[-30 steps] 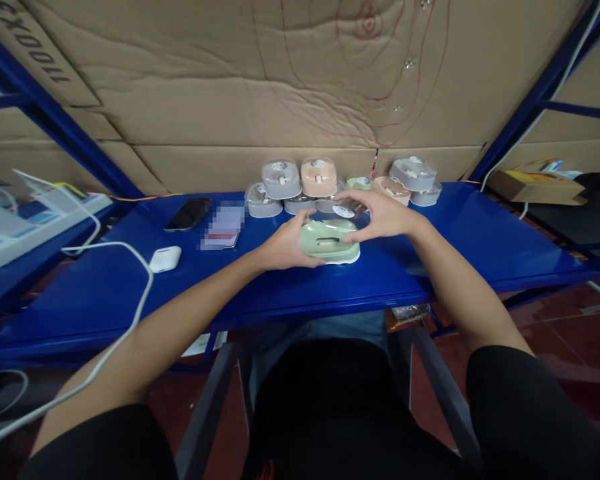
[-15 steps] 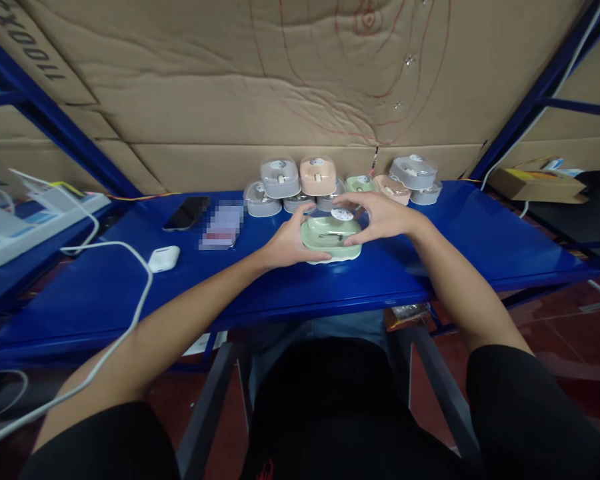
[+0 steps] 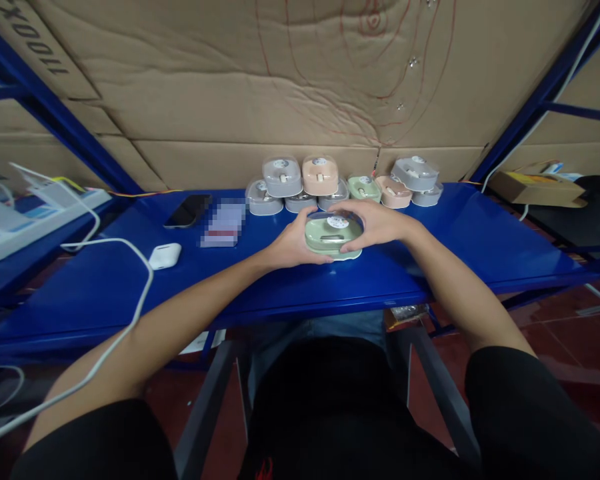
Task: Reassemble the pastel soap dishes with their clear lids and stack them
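Pale-green rounded plastic box (image 3: 336, 254) sits on the blue tabletop (image 3: 265, 287); its clear domed plastic lid (image 3: 338, 223) has come lower over it, so it looks nearly closed. The left hand's (image 3: 296, 241) fingers grip the box's side, the right hand's (image 3: 377, 223) the lid.

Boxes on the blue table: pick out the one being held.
The front green box, between the left hand and right hand. The other green box sits at the back, untouched; the rest are gray or peach.
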`<act>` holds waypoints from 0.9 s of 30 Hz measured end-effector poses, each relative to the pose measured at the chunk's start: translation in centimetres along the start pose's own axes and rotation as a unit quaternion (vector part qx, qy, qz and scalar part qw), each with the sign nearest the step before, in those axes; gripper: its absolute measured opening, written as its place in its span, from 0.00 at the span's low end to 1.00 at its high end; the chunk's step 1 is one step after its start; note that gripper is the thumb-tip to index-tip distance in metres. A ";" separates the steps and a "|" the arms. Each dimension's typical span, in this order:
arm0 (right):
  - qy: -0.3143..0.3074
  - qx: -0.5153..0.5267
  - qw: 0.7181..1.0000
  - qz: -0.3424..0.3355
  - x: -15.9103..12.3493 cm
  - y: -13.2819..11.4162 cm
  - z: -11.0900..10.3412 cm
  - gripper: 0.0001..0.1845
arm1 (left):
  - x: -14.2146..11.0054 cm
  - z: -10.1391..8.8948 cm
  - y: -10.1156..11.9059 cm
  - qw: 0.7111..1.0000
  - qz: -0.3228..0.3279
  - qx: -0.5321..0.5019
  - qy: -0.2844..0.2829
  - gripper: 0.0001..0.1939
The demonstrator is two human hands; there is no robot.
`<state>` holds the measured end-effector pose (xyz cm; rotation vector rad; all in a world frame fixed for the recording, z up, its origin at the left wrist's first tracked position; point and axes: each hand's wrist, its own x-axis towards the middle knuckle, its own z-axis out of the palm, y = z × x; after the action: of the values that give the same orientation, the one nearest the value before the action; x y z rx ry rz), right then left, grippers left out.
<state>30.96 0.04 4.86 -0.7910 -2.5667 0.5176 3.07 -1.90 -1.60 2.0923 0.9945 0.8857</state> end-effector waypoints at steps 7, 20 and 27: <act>0.004 0.000 1.000 -0.003 0.0 -0.2 0.2 0.47 | 0.1 0.1 -0.1 1.000 0.009 -0.017 0.000 0.71; -0.012 -0.020 1.000 0.006 0.1 -0.4 0.8 0.51 | 0.1 -0.3 -1.0 0.998 -0.032 -0.047 -0.006 0.80; -0.014 -0.019 1.000 -0.007 0.2 0.8 1.6 0.51 | 0.2 -0.7 -0.9 0.999 -0.022 -0.010 -0.032 0.79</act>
<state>30.41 0.44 3.20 -0.7842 -2.6134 0.4819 2.26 -1.14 -1.81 2.0613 0.9906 0.7994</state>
